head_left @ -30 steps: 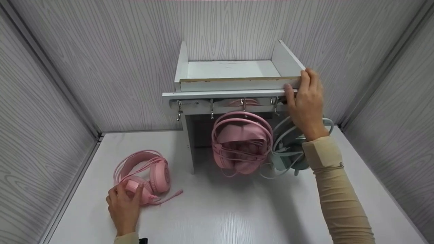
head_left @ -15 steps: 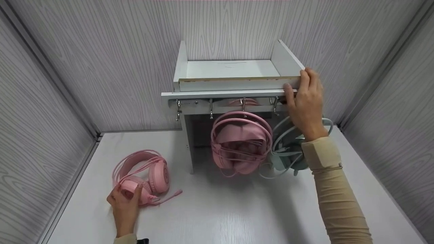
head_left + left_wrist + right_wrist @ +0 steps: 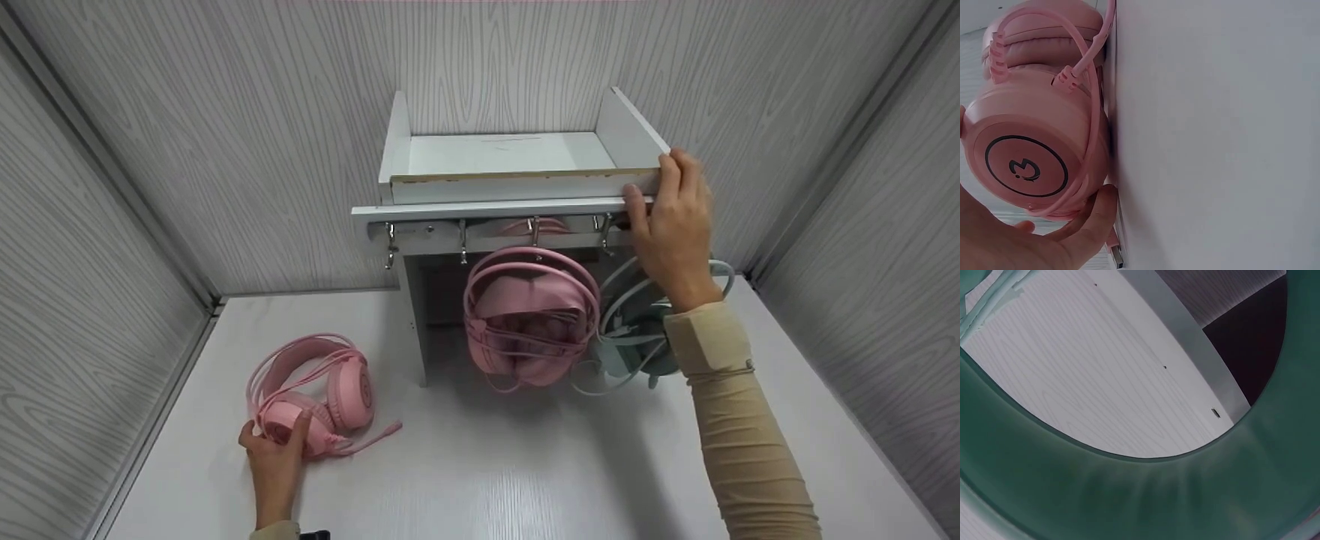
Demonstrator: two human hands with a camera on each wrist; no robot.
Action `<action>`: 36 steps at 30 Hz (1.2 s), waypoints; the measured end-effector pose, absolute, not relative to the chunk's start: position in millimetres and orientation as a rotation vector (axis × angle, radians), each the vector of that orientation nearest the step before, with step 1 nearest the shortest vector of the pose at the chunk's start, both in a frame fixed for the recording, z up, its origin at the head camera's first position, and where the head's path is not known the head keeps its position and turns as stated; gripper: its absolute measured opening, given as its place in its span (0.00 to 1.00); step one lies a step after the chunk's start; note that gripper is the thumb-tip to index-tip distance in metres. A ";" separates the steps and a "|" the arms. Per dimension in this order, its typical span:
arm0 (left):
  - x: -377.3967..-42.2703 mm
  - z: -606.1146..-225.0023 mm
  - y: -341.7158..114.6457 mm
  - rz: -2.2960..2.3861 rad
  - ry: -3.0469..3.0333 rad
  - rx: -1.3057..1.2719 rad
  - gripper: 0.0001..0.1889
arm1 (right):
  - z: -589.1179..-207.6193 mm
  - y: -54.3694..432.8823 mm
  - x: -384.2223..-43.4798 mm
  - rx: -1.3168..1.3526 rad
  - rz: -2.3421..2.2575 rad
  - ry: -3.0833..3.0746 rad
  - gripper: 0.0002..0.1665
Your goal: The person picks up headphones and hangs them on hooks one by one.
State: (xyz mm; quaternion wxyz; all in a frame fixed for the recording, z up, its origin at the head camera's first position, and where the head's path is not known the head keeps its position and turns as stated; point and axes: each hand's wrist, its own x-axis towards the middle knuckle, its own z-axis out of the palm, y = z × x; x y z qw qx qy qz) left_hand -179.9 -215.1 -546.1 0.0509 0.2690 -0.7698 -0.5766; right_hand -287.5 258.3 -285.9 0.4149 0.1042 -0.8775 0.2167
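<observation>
At the left of the head view a pink headset point(image 3: 349, 394) lies on the white tabletop, its microphone boom pointing right. My left hand point(image 3: 276, 469) holds its near ear cup between thumb and fingers. Up close in the left wrist view, the curled fingertips point(image 3: 1103, 205) reach under the rim of the ear cup point(image 3: 1027, 163). A USB plug point(image 3: 1116, 254) shows beside them. My right hand point(image 3: 679, 232) grips the front right corner of a white shelf unit point(image 3: 517, 191), thumb on the front and fingers over the side panel's edge.
Metal hooks point(image 3: 463, 240) line the shelf's front. Another pink headset point(image 3: 532, 296) hangs there with its cable wound round it. A green headset point(image 3: 652, 352) hangs at the right, partly behind my right arm; its headband point(image 3: 1145, 495) fills much of the right wrist view.
The left hand's fingers have shifted slightly lower along the near ear cup. The right hand keeps its place on the shelf corner, and the headsets stay where they were.
</observation>
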 end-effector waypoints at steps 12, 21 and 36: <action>-181.6 -544.6 -219.4 -1.902 -2.317 0.782 0.57 | -285.2 259.2 -288.4 0.266 0.541 -2.201 0.34; -186.2 -544.1 -219.2 -2.048 -2.209 0.811 0.57 | -287.4 261.4 -287.9 0.275 0.549 -2.189 0.33; -190.2 -543.9 -219.1 -2.184 -2.161 0.814 0.61 | -287.1 258.4 -289.1 0.275 0.578 -2.173 0.32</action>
